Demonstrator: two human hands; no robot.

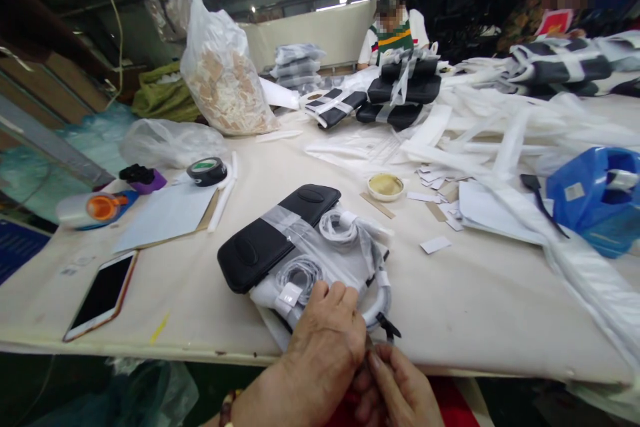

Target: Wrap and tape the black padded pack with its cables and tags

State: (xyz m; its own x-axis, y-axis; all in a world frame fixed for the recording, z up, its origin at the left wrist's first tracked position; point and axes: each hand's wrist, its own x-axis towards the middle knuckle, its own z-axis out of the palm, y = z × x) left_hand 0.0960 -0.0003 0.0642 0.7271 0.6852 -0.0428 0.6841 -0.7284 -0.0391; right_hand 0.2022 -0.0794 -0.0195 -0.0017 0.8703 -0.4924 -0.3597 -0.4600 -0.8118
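A black leather bag (270, 240), partly covered by clear and white wrapping, lies tilted in front of me. Two coiled cords (337, 227) wrapped in white rest on it, and a plastic-wrapped handle (383, 297) curves along its right side. My left hand (325, 333) lies over the bag's near edge, its fingers curled down against the wrapping. Just right and below, my right hand (395, 387) pinches at the table's edge; what sits between its fingers is hidden. The two hands touch or nearly touch. A short black strap end (389, 327) sticks out beside them.
On the left lie a phone (103, 293), a roll of black tape (207, 171) and a tape dispenser (100, 208). A round lid (385, 185), paper slips and a blue container (595, 200) are to the right. More wrapped bags (405, 90) and a co-worker (393, 27) are behind.
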